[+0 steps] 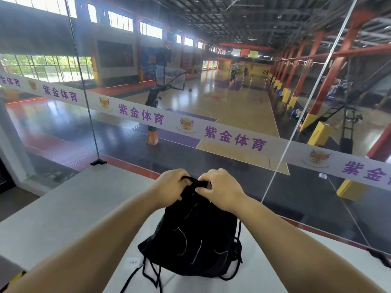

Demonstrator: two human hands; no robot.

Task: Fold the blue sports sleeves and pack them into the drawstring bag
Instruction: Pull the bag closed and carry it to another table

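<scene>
A black drawstring bag (194,235) lies on a white table (69,210) with its mouth pointing away from me. My left hand (172,185) and my right hand (220,187) both grip the gathered top edge of the bag, side by side and almost touching. Black cords (151,273) trail from the bag's near end toward me. No blue sports sleeves show anywhere; whether they are inside the bag cannot be told.
A small white label (133,262) lies on the table by the bag's near left corner. Just past the table stands a glass wall (211,132) with a printed white band, overlooking a basketball hall below.
</scene>
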